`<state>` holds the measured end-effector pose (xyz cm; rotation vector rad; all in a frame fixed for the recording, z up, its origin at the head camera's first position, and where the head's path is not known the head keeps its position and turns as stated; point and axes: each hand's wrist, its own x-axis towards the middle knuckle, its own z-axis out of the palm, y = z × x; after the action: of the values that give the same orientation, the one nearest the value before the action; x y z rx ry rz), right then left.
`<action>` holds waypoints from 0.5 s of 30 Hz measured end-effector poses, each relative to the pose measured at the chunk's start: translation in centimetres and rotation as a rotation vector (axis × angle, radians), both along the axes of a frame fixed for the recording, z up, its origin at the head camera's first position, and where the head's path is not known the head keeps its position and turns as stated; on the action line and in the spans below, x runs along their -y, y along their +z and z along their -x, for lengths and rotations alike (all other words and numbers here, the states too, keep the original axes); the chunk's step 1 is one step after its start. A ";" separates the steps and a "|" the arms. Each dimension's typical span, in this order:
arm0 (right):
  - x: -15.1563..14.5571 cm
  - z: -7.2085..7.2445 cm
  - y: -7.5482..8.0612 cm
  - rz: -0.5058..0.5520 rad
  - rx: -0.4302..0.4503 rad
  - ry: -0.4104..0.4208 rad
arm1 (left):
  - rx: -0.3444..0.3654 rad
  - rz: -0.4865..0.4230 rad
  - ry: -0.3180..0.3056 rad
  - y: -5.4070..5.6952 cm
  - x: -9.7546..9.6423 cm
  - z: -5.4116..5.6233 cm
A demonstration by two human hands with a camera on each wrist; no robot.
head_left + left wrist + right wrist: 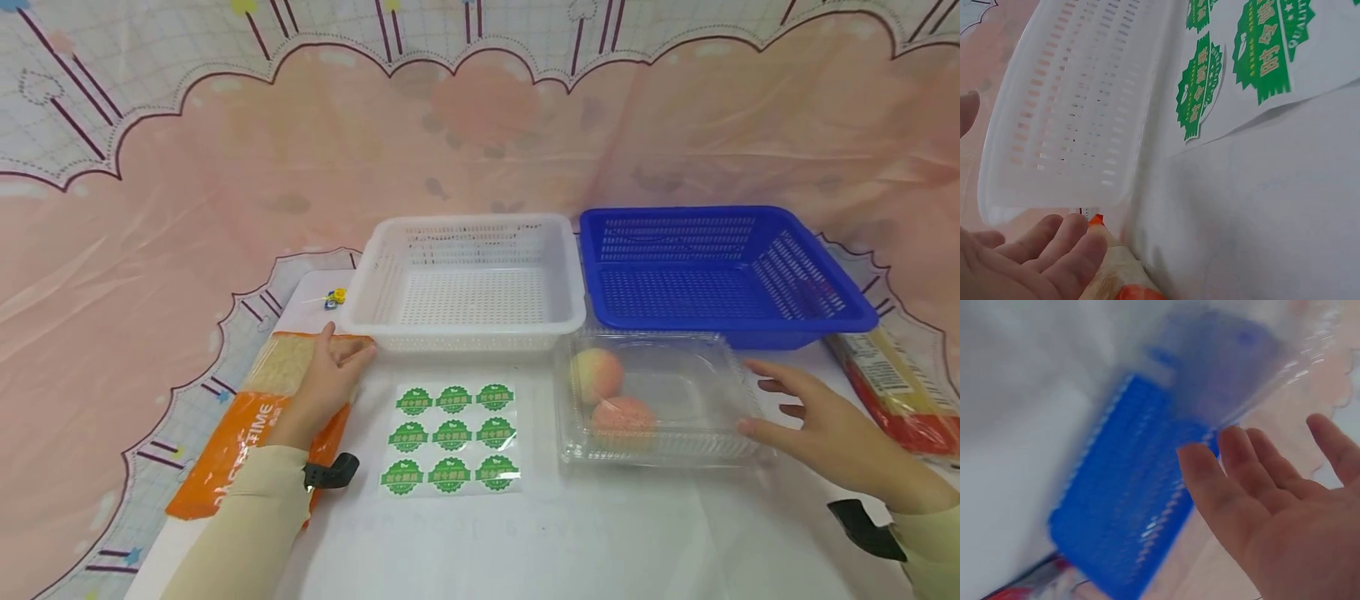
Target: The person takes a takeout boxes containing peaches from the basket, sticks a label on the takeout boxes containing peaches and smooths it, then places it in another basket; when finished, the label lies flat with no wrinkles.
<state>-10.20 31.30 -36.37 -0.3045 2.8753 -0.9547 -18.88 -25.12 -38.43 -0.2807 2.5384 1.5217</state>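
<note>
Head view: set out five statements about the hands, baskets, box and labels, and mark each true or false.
1. Two fruits lie inside the clear box. True.
2. The right hand holds a fruit. False: the right hand is at the clear box's right side.
3. The label sheet shows nine green labels. True.
4. The left hand is by the white basket's near left corner. True.
5. The white basket stands right of the blue basket. False: it stands left of the blue basket.
</note>
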 end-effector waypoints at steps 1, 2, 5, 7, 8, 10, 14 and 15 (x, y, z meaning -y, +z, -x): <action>0.3 -0.1 0.2 0.010 -0.040 -0.003 | 0.012 0.009 -0.022 0.0 -0.1 -0.4; 0.7 -0.3 0.4 0.021 -0.079 -0.008 | 0.016 0.015 -0.048 0.0 -0.1 -0.7; 2.1 -0.8 0.8 0.106 -0.220 0.013 | 0.030 0.020 -0.109 0.1 -0.5 -1.9; 3.2 -1.1 1.0 0.171 -0.297 0.057 | 0.037 0.022 -0.138 0.1 -0.7 -2.5; 3.9 -1.1 1.1 0.194 -0.320 0.082 | 0.040 0.023 -0.148 0.1 -0.7 -2.8; 5.2 -1.2 1.4 0.229 -0.350 0.136 | 0.049 0.025 -0.162 0.0 -0.8 -3.4; 7.9 -1.1 1.5 0.287 -0.389 0.239 | 0.073 -0.001 -0.183 -0.4 -0.9 -4.4; 8.6 -1.0 1.5 0.300 -0.405 0.261 | 0.078 -0.009 -0.185 -0.5 -0.9 -4.6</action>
<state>-9.16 22.66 -34.91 -0.9759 2.9085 -1.4078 -14.31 -24.17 -38.95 -0.0980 2.4211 1.4248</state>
